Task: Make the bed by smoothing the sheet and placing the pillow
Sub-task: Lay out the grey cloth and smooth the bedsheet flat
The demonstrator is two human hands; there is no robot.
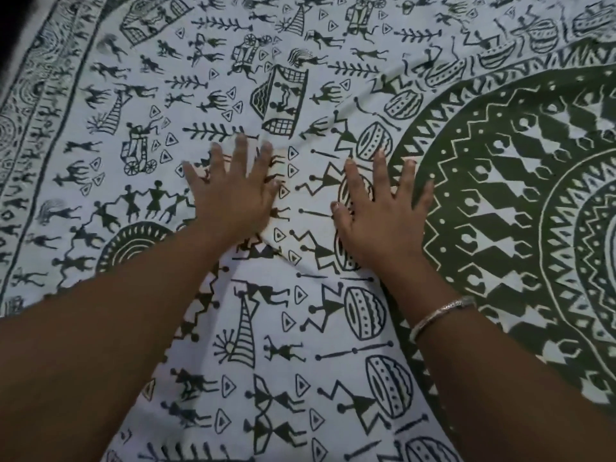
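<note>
Both your hands lie flat on the sheet (286, 378), which covers the bed across the whole view. Your left hand (230, 195) is spread wide, fingers straight, palm down on the printed figures. Your right hand (380, 215), the one with the bracelet (440, 316) on its wrist, is spread the same way just beside it, at the edge of the big dark round pattern (533, 195). Neither hand grips anything; they only press on the cloth.

The sheet looks like thin, soft cotton: light, limp, and quick to bunch. A raised fold (266, 245) runs between your wrists, and shallower creases (336, 111) show beyond your fingertips. Cloth like this probably slides with your palms rather than stretching, so a push likely moves the wrinkle along instead of flattening it unless the far side is held taut. Flat palms sweeping outward, away from the fold, seem the better way to handle it. For a stubborn ridge, pinch the sheet at its border or hem and pull, since a grip in the middle would only raise a new peak.

The pillow is not in view, so placing it is not yet done.
</note>
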